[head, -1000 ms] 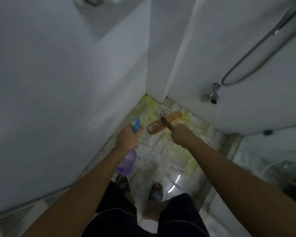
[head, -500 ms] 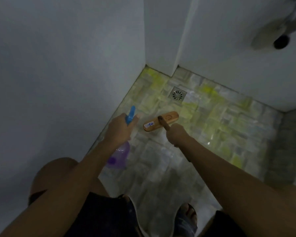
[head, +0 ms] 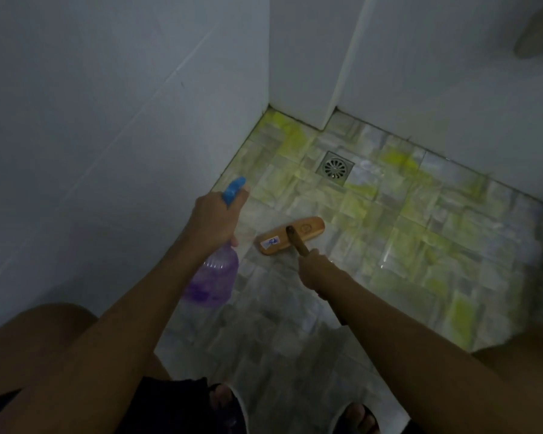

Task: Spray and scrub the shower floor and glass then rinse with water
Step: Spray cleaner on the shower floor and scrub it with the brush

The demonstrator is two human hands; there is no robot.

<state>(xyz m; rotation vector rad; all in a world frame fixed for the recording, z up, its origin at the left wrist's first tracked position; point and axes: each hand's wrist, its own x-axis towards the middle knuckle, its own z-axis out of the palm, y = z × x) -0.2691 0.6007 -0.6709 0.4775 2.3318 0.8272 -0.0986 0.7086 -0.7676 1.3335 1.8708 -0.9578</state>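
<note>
while the left grip point(head: 215, 219) holds the purple spray bottle point(head: 212, 280) by its blue trigger head above the shower floor point(head: 295, 355), the right grip point(head: 314, 267) curls round the handle of the wooden brush point(head: 290, 234), whose head rests on the tiles near the drain point(head: 335, 168), amid yellow-green streaks point(head: 395, 158).

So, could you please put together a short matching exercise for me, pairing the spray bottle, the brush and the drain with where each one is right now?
Things
1. spray bottle
2. brush
3. drain

Places
A. set flat in the tiled floor
B. held by the left hand
C. handle gripped by the right hand

Pairs: 1-B, 2-C, 3-A.
</note>
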